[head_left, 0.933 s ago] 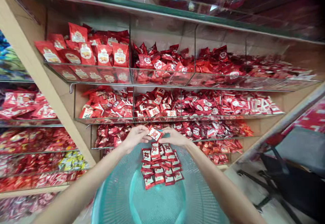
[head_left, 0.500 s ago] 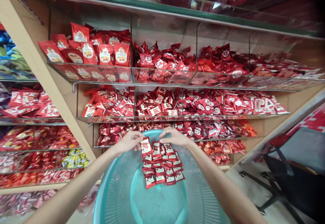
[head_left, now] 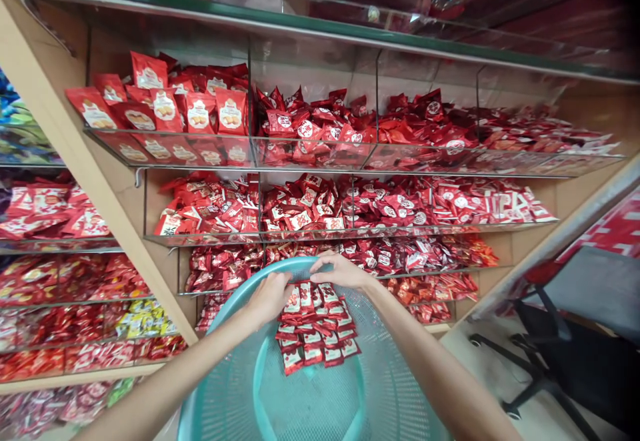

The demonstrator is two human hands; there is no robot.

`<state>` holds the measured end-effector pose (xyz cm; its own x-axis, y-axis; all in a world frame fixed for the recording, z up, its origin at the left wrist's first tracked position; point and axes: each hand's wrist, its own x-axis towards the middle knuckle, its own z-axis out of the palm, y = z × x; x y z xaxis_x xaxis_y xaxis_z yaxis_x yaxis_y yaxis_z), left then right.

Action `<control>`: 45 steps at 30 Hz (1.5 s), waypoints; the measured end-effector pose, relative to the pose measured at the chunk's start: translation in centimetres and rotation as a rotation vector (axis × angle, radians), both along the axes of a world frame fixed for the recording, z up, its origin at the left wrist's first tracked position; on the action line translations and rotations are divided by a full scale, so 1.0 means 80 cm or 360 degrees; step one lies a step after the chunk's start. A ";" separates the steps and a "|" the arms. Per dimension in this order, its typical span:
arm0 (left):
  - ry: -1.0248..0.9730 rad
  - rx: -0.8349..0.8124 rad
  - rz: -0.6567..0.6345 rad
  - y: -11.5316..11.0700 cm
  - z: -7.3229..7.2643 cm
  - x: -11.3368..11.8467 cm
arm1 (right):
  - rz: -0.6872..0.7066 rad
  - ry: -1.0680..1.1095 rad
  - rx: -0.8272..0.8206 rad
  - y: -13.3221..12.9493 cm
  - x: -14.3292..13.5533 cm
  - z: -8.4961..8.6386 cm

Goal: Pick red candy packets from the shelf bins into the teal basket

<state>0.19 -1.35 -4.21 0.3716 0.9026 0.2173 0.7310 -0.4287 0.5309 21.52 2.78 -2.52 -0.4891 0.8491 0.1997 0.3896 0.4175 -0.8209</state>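
Note:
Several small red snack packets [head_left: 320, 331] with pale labels hang or lie in close rows inside a turquoise mesh plastic basket [head_left: 400, 367]. Whether they are joined to each other I cannot tell. My left hand [head_left: 271, 296] is closed at the upper left corner of the packets, its back toward me and its fingertips partly hidden. At the top edge of the rows, just inside the basket's far rim, my right hand [head_left: 343, 271] is closed on the packets, thumb and fingers near each other.
Glass-fronted shelves [head_left: 310, 233] filled with red packets stand beyond the basket. A slanted-looking wooden post [head_left: 100, 177] separates them from more shelves at left. A black office chair [head_left: 565, 334] is at lower right. Yellow packets [head_left: 145, 319] lie low at left.
My left hand has moved slightly right and down and turned over the upper left packet, hiding its edge. My right hand stays at the top of the packets. The view has shifted slightly.

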 end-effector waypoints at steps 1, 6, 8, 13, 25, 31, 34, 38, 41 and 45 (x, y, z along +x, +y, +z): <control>0.0080 0.0020 0.0035 -0.004 0.001 0.001 | 0.0005 -0.0001 0.0000 -0.001 0.000 0.000; 0.0319 0.0104 0.0084 -0.024 0.013 0.002 | -0.0011 -0.0016 -0.0008 -0.001 0.000 -0.001; 0.0343 0.0099 0.0064 -0.029 0.014 0.000 | -0.0022 -0.0015 0.0005 0.000 -0.001 -0.001; 0.0338 0.0207 0.0014 -0.030 0.004 -0.009 | -0.0011 0.0001 0.0034 0.002 0.000 0.000; 0.0094 0.0709 0.0133 0.085 0.165 0.029 | -0.0195 -0.0014 -0.0089 -0.001 0.055 -0.008; 0.0526 0.0667 0.0424 0.167 0.170 0.037 | -0.0268 0.0003 -0.0153 -0.010 0.082 -0.008; 0.0703 0.0741 0.0392 0.176 0.169 0.043 | -0.0282 0.0005 -0.0153 -0.010 0.090 -0.015; 0.0794 0.0749 0.0350 0.181 0.169 0.047 | -0.0313 -0.0010 -0.0165 -0.006 0.097 -0.026; 0.0774 0.0737 0.0367 0.178 0.169 0.046 | -0.0312 -0.0005 -0.0153 -0.003 0.100 -0.027; 0.0607 0.0839 0.0350 0.152 0.168 0.038 | -0.0263 -0.0004 -0.0140 -0.001 0.095 -0.020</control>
<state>3.25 10.81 9.22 0.3295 0.7753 0.5388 0.9250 -0.3794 -0.0199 29.10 2.69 -4.15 -0.3418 0.9320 0.1201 0.4490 0.2743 -0.8504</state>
